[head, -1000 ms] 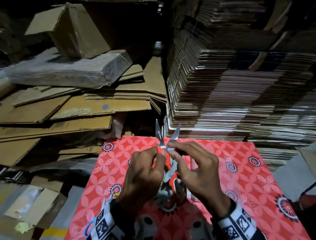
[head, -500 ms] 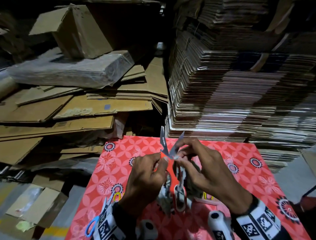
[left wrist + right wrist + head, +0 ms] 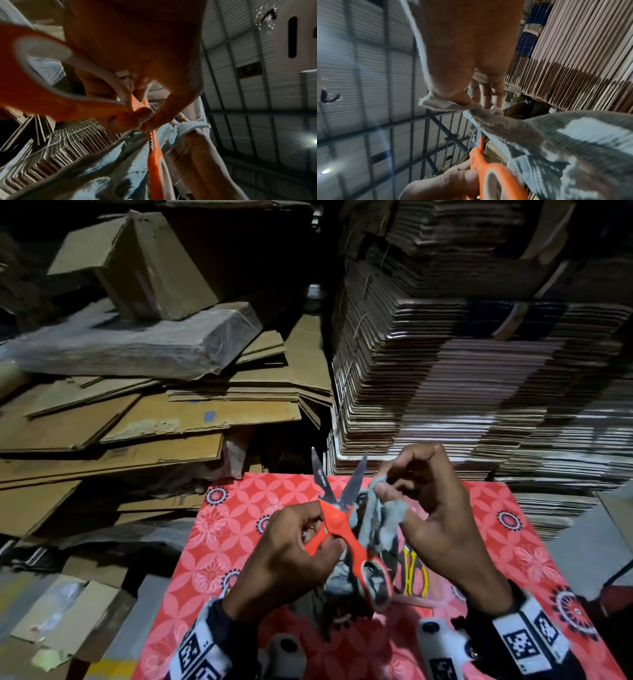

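Note:
Orange-handled scissors (image 3: pixel 337 522) (image 3: pixel 137 106) (image 3: pixel 485 166) stand upright over the red patterned sheet (image 3: pixel 236 529), blades spread apart and pointing away from me. My left hand (image 3: pixel 291 556) grips them around one handle just below the pivot. A grey-and-pale-blue knitted cloth (image 3: pixel 380 522) (image 3: pixel 109 162) (image 3: pixel 556 148) hangs to the right of the blades. My right hand (image 3: pixel 431 508) pinches the cloth's upper edge between thumb and fingertips (image 3: pixel 462 100), a little apart from the right blade.
Tall bundles of flattened cartons (image 3: pixel 479 378) rise behind and to the right. Loose cardboard sheets (image 3: pixel 137 426) and a box (image 3: pixel 147 265) pile up on the left. The red sheet ends at a floor strip (image 3: pixel 102 611) on the left.
My right hand has come off the scissors and lifted up and right, drawing the cloth's edge with it. The blades stand wider apart. The left hand keeps its grip.

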`<state>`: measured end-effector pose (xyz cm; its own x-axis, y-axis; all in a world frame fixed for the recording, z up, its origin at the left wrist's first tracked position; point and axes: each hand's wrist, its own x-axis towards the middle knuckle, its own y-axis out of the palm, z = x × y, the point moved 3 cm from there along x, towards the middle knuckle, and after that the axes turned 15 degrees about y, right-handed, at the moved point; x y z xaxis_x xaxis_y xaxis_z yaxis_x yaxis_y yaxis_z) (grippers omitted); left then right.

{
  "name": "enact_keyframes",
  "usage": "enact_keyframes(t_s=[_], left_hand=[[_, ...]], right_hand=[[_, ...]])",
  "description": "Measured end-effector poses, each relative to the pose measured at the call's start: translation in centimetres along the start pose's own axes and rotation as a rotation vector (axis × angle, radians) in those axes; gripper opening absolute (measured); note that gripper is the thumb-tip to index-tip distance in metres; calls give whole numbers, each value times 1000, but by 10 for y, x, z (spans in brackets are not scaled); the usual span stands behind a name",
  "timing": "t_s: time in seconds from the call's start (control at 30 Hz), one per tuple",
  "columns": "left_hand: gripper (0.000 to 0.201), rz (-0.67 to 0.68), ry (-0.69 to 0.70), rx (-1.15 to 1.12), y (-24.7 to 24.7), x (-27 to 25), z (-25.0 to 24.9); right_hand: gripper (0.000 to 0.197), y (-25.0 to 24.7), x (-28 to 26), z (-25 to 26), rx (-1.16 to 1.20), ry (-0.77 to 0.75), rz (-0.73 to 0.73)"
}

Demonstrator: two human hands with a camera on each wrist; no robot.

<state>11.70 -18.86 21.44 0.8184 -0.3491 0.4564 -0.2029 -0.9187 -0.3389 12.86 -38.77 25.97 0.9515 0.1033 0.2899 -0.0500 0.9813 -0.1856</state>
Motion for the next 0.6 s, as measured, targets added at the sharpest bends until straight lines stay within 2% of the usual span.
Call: enact_keyframes(t_s=[0.13,0.27,0.4,0.5,0.6], left_hand=[[13,-4,-45,-12,-1,-2,3],[15,18,-50,25,-3,-2,6],[28,-2,-33,108,-5,-1,8],[17,-8,21,217,-4,-3,7],[26,-12,61,250,-3,-1,0]], right_hand=[[33,12,-3,4,-82,-74,-66],[16,22,-7,3,-282,-175,-129],[14,32,-13,0,-420,-271,-108],[18,31,-15,-2,-448,-263,-100],[19,31,-15,-3,-477,-256,-196]])
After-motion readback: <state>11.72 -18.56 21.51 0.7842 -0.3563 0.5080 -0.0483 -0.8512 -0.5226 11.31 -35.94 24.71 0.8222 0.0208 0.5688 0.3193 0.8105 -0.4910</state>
